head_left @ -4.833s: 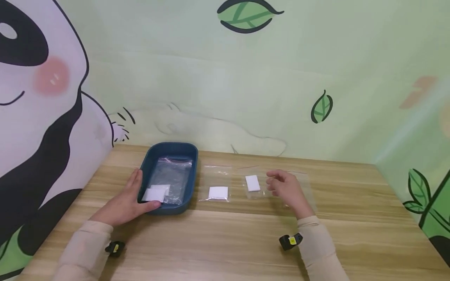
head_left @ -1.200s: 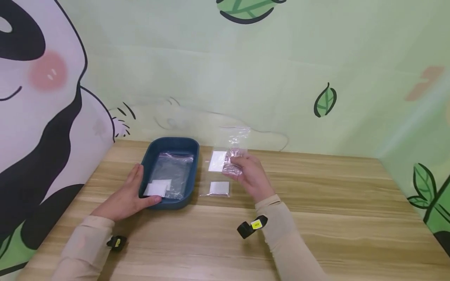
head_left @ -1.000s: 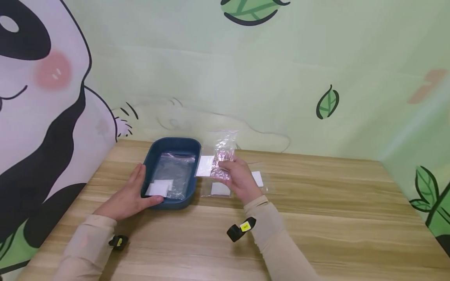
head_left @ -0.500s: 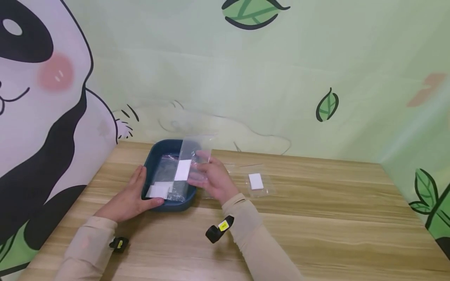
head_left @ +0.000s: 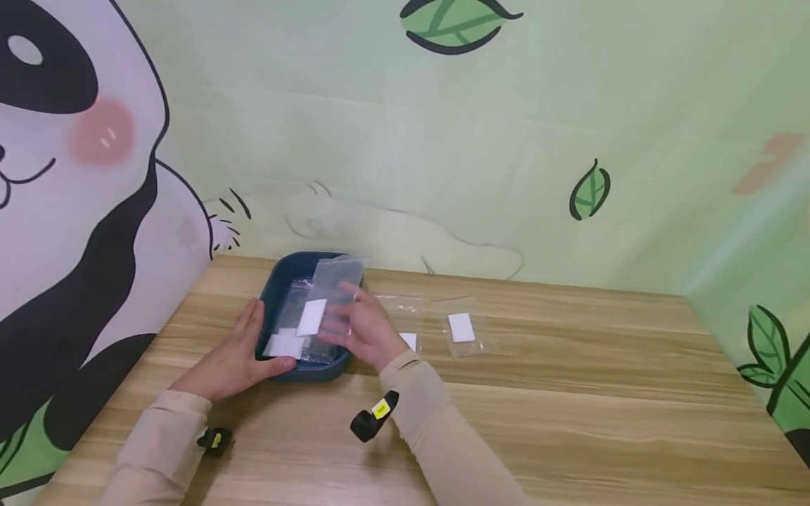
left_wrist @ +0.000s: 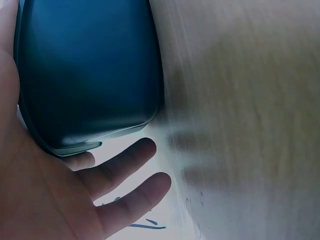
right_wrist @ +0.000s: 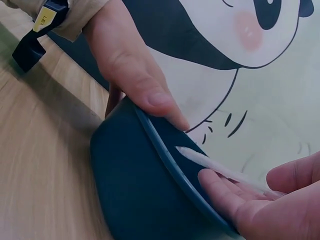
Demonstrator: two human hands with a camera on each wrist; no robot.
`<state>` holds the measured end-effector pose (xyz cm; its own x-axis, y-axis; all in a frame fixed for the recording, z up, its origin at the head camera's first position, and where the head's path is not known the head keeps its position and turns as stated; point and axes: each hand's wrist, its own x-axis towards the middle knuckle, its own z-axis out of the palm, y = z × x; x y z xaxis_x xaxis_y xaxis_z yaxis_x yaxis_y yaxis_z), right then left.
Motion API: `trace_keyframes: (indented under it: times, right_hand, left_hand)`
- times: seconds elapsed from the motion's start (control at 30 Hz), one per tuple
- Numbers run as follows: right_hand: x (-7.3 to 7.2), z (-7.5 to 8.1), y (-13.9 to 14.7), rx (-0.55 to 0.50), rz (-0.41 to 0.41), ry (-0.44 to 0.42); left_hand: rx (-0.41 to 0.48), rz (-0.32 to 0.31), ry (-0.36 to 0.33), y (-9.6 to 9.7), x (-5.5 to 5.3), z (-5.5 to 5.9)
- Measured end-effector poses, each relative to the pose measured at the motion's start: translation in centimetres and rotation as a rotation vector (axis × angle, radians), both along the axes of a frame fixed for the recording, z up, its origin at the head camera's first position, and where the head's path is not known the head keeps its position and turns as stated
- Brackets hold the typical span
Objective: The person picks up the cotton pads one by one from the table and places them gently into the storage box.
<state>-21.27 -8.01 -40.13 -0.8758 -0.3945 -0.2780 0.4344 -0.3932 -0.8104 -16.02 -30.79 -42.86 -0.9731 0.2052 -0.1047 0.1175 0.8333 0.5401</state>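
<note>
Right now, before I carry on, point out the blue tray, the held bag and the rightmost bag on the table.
Blue tray point(right_wrist: 137, 180): right wrist view, on its outer wall.
Held bag point(head_left: 311, 318): head view, on its white rectangle.
Rightmost bag point(head_left: 461, 327): head view, on its white rectangle.

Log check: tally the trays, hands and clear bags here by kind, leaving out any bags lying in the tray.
Blue tray: 1
Hands, left hand and right hand: 2
Table bags, clear: 2
Held bag, clear, in the right hand: 1
Total: 6
</note>
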Motion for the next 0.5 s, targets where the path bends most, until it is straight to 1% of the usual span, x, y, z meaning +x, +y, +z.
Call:
trace_keyframes:
  times: [0.1,0.27,0.5]
  right_hand:
    - [0.0,-0.1,-0.6,-0.009,0.008,-0.004]
    - [0.1,-0.3,-1.9,-0.041,0.013,-0.045]
    - [0.3,-0.8,-3.3,-0.085,0.042,-0.075]
  left_hand:
    - [-0.008,0.002,-0.001,0.2,-0.1,0.1]
    - [-0.004,0.011,-0.011,0.2,-0.1,0.1]
    - [0.016,-0.005,-0.001,0.1,-0.1,0.1]
